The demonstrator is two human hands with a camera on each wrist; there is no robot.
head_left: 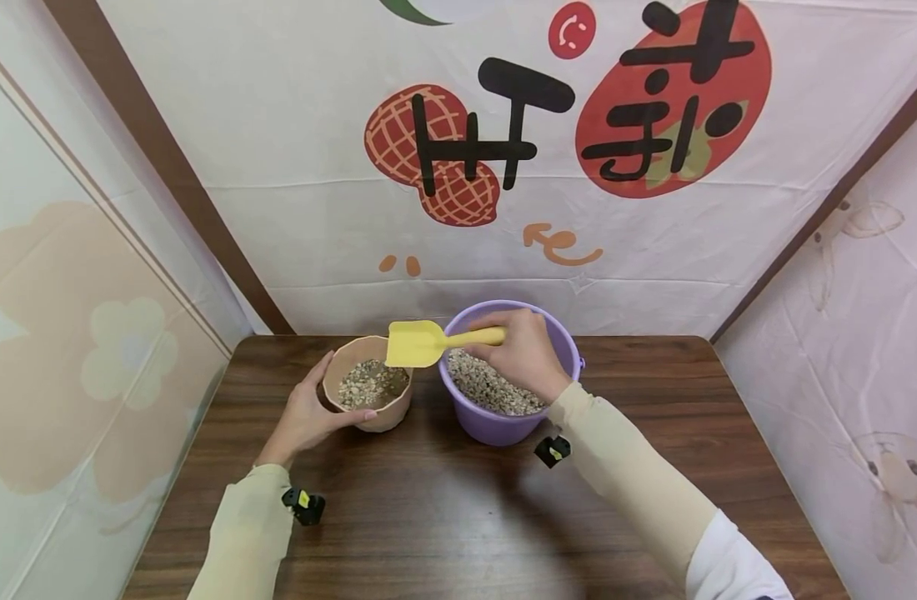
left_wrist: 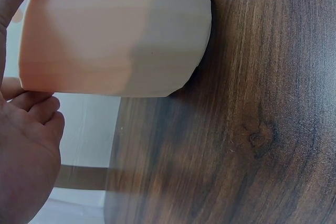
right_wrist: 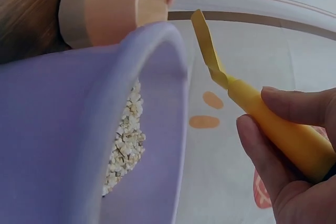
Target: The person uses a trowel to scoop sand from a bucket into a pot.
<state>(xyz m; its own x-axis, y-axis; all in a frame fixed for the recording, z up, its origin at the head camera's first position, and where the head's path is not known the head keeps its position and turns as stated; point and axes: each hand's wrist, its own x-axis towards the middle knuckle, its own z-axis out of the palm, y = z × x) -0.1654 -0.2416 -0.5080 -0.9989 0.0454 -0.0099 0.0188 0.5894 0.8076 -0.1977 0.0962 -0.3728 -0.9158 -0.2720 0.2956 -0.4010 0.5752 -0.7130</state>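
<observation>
A yellow toy shovel (head_left: 416, 343) is held by its handle in my right hand (head_left: 524, 352), above the purple bucket (head_left: 496, 427). Its blade shows bare yellow and overlaps the pot's right rim in the head view. Pale, coarse gravel (head_left: 496, 390) lies in the bucket. To the left, my left hand (head_left: 313, 417) grips the beige flower pot (head_left: 387, 419), thumb along the near rim and fingers round the left side. Inside the pot, some gravel (head_left: 368, 383) covers part of the brownish bottom. In the right wrist view, thumb and fingers wrap the shovel's handle (right_wrist: 286, 132).
Pot and bucket stand side by side near the back edge of a dark wood table (head_left: 443, 517). Behind it hangs a printed white cloth (head_left: 316, 233), with more cloth at both sides. The bucket's handle joint (head_left: 582, 363) sticks out at its right.
</observation>
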